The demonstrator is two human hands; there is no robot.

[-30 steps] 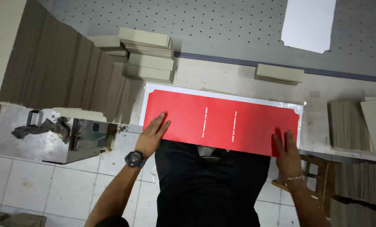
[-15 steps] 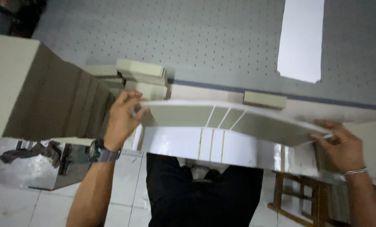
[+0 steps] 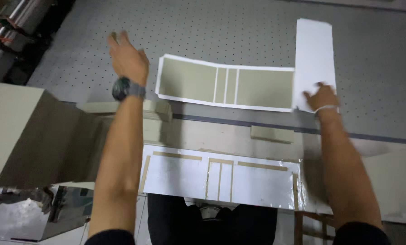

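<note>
Your left hand [image 3: 128, 56] is raised over the grey perforated table [image 3: 221, 31], fingers spread and loose, holding nothing; it hangs just left of the cover sheet [image 3: 225, 84], not touching it as far as the view shows. A dark wristwatch [image 3: 126, 88] sits on that wrist.

Your right hand [image 3: 321, 96] lies flat, fingers apart, at the right end of the cover sheet, where that sheet meets a white paper sheet [image 3: 314, 56]. Which of the two the fingertips press, you cannot tell; motion blur hides it.

The cover sheet lies face down on the perforated table: white border, four olive-grey board panels side by side, two wide ones outside, two narrow strips between. The white paper sheet lies upright past its right end, touching or overlapping it.

Nearer your body, a glossy work plate [image 3: 221, 174] shows tan outlines in the same panel layout. Between the plate and the table edge rests a small stack of boards [image 3: 272, 134]. More board stacks [image 3: 144, 113] sit under your left forearm. A metal fixture [image 3: 35, 211] is at lower left.
</note>
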